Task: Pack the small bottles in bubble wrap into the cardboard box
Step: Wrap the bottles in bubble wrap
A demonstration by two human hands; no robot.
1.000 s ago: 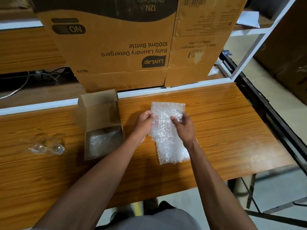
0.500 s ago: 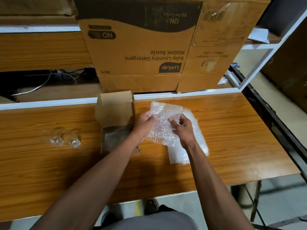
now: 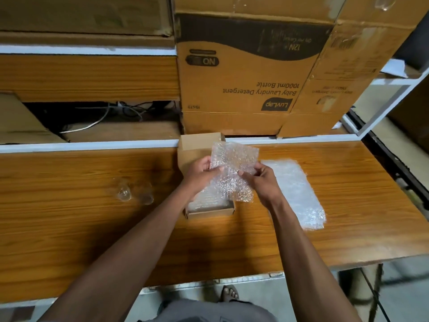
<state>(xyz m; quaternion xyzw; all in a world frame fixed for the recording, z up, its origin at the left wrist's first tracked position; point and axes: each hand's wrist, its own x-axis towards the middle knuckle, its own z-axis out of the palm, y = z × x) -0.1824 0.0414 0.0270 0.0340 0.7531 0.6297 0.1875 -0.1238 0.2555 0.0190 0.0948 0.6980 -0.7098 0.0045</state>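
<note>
A small open cardboard box (image 3: 210, 212) sits on the wooden table, lid flap upright, with bubble wrap lining its floor. Over the box I hold up a sheet of bubble wrap (image 3: 233, 169). My left hand (image 3: 200, 171) pinches its left edge and my right hand (image 3: 261, 178) pinches its right edge. Two small clear bottles (image 3: 134, 194) lie on the table to the left of the box, apart from both hands. More bubble wrap sheets (image 3: 296, 191) lie flat on the table to the right of my right hand.
Large detergent cartons (image 3: 243, 73) stand on the shelf just behind the table. Cables (image 3: 104, 115) lie in a dark gap at the back left. The table's front edge (image 3: 209, 281) is near my body, and its right edge borders a black metal frame (image 3: 399, 173).
Both hands lifted one bubble wrap sheet off the pile and carried it left, over the open box. The remaining sheets stayed on the table.
</note>
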